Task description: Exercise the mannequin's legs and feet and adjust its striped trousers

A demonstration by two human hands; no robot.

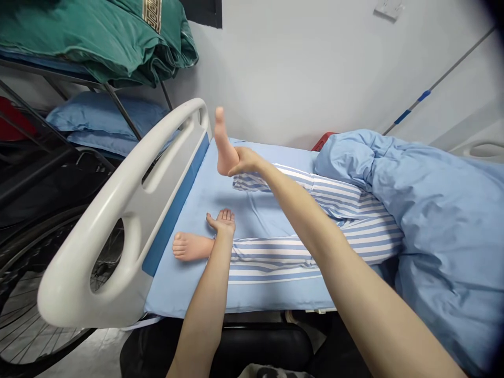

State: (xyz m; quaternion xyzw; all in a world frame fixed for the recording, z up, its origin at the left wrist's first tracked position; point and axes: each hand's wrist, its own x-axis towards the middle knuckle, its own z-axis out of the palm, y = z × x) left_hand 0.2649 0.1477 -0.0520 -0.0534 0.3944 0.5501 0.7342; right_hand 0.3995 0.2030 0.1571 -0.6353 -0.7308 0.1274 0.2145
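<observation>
In the head view, the person's right hand (246,160) is closed around the ankle of a smooth pink, plastic-looking manikin foot (222,142), raised toes-up above a light-blue cloth bed sheet (260,210). The left hand (223,223) is spread palm-up and holds nothing, near a matching lower foot (192,247). The raised foot looks stiff and possibly slick; the leg in blue-and-white striped cloth trousers (275,257) probably adds weight, so heel and ankle seem surer holds than toes.
</observation>
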